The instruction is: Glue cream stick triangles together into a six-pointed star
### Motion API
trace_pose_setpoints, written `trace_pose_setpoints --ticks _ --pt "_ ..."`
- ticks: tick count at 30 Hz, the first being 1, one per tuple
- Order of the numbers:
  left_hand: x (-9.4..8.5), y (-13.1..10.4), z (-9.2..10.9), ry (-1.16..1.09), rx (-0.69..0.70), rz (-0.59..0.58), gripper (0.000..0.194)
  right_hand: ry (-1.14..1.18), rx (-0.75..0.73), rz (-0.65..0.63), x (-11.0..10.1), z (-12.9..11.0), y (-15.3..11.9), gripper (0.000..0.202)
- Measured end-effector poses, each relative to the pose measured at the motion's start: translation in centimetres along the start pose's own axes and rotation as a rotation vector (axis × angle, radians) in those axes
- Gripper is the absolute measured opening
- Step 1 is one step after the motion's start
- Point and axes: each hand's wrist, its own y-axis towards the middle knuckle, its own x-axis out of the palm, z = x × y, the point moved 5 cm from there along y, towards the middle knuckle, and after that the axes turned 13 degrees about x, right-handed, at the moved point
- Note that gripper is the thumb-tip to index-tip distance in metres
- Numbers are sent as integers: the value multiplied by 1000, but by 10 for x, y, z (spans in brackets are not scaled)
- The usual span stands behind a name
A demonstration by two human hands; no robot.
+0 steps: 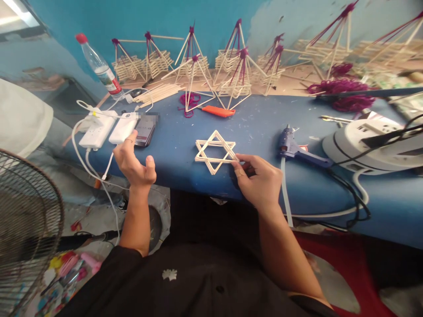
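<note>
A six-pointed star of thin wooden sticks (215,143) lies at the middle of the blue table (178,132). My right hand (259,179) pinches its right-hand lower corner between thumb and fingers. My left hand (135,163) is raised near the table's front edge, fingers apart and holding nothing, just in front of a white power bank (124,128) and a phone (146,130). Behind the star lies an orange cutter (218,111). To the right of my right hand is a blue glue gun (291,143) with a glue stick hanging from its back.
Stick frames with purple thread tops (238,79) stand along the wall. Purple yarn (343,94) lies at the back right. A white round device (363,145) and cables are at the right. A power strip (98,130), a bottle (105,75) and a fan (29,229) are at the left.
</note>
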Motion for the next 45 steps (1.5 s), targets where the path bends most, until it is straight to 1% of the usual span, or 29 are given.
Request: trace_pose_setpoints --ticks 1,2,3,4,6,7,9,10,13,15,18,20,22,24,26,28,30,31,33,34,36,39,42,45 --pt "-3 -2 2 -73 52 96 47 0 -1 0 0 0 0 22" --pt "-3 -5 6 -116 76 132 31 -1 0 -1 0 0 0 22" --pt "-1 -9 12 -142 98 137 31 -3 1 -2 0 0 0 22" --pt "3 -12 20 -164 113 129 39 -5 2 -2 1 0 0 22" --pt "15 -15 37 -207 126 71 46 -10 8 -1 1 0 0 23" --pt "22 -14 45 -227 128 50 46 -11 13 -2 1 0 0 24" --pt "34 -7 57 -276 120 1 30 -11 18 -9 1 0 0 25" --pt "41 -3 60 -318 106 -48 29 -9 18 -16 1 -1 0 25" --pt "61 5 65 -430 12 -259 79 -6 9 -30 1 -2 0 25" --pt "69 4 68 -444 -46 -366 94 -8 9 -31 1 -3 0 25" --pt "71 -2 77 -351 -44 -401 109 -10 7 -10 1 -4 -1 25" --pt "72 -8 85 -256 -30 -386 116 -12 1 6 2 -5 -1 24" --pt "72 -12 91 -193 -34 -360 116 -23 -9 21 3 -6 -3 23" --pt "72 -14 92 -203 -31 -353 111 -29 -38 44 2 -6 -7 19" --pt "71 -12 87 -292 -13 -380 107 35 -81 37 -1 -6 -11 16" --pt "67 -8 75 -394 -16 -399 108 158 -92 -17 -5 -4 -14 14" --pt "58 -2 58 -385 -72 -340 111 211 -48 -12 -9 0 -13 13" --pt "54 0 51 -356 -96 -309 105 184 -22 18 -11 1 -12 15" --pt "50 2 45 -344 -128 -292 86 72 -10 76 -10 -1 -9 21" --pt "50 1 45 -358 -137 -299 75 15 -26 80 -7 -4 -8 25" --pt "53 -1 50 -397 -139 -315 60 -59 -72 65 1 -10 -7 27" --pt "56 -4 59 -395 -131 -303 49 -88 -86 70 7 -14 -9 18" --pt "57 -6 60 -416 -124 -313 45 -70 -58 35 6 -13 -10 17" --pt "57 -6 59 -442 -115 -351 51 -64 -35 -15 3 -12 -7 19"
